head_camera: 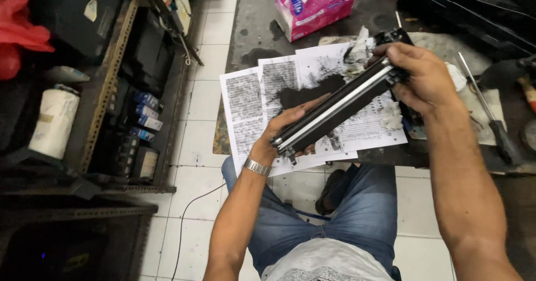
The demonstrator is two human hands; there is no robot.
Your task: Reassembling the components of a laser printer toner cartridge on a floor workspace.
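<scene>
Cartridge (335,109) runs diagonally from lower left to upper right of frame; your left hand (282,133) clasps its lower end, your right hand (421,77) its upper.

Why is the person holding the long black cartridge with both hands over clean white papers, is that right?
Not quite. The papers under the long black cartridge are not clean: the head view shows them printed and smeared with a pile of black powder. The rest holds: the left hand grips one end and the right hand grips the other.
</scene>
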